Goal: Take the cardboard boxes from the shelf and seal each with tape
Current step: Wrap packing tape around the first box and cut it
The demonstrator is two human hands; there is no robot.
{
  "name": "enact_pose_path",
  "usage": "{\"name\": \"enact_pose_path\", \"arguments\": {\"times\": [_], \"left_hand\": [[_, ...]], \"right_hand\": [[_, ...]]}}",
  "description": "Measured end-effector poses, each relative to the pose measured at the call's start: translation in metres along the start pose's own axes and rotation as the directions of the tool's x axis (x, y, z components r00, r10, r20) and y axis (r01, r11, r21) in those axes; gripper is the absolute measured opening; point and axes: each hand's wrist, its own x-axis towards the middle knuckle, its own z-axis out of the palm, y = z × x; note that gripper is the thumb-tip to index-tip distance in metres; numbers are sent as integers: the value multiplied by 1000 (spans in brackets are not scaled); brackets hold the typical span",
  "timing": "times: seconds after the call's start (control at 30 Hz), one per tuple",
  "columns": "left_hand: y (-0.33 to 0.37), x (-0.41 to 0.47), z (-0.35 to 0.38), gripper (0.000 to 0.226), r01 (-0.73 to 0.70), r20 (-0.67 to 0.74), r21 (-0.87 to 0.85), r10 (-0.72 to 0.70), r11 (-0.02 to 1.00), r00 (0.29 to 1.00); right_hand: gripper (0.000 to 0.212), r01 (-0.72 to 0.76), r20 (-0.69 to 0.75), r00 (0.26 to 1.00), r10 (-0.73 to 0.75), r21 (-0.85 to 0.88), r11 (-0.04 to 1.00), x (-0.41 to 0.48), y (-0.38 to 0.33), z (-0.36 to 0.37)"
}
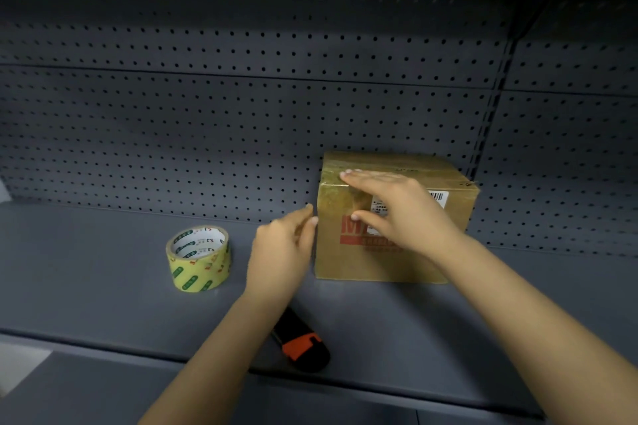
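- While the right hand (pixel 397 207) lies flat, fingers straight, over the top front edge of the cardboard box (pixel 414 262), its thumb presses the front face.
- The left hand (pixel 279 252), fingers relaxed, touches the box's left side.
- The box sits on the shelf (pixel 86 269), towards its back right.
- A tape roll (pixel 198 260) lies left of the left hand.
- A black-and-orange knife (pixel 302 345) lies near the shelf's front edge.

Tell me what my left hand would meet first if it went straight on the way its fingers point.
Most likely the cardboard box: the left hand points up and right, fingertips almost at the box's left front edge. Whether they already touch it is unclear.
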Motion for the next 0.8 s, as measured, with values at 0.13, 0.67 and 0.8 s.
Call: {"name": "enact_pose_path", "arguments": {"times": [0.13,0.67,0.8], "left_hand": [[-7,7,11,25,-31,-101,-130,18,991,995],[27,20,37,47,-106,-130,-262,73,959,989],[24,10,45,56,23,-139,-245,-58,969,989]], "right_hand": [[66,-16,-4,1000,16,21,1000,1,-1,0],[32,-82,-130,987,93,87,993,0,-9,4],[26,-99,-127,985,116,130,987,-2,-11,4]]}}
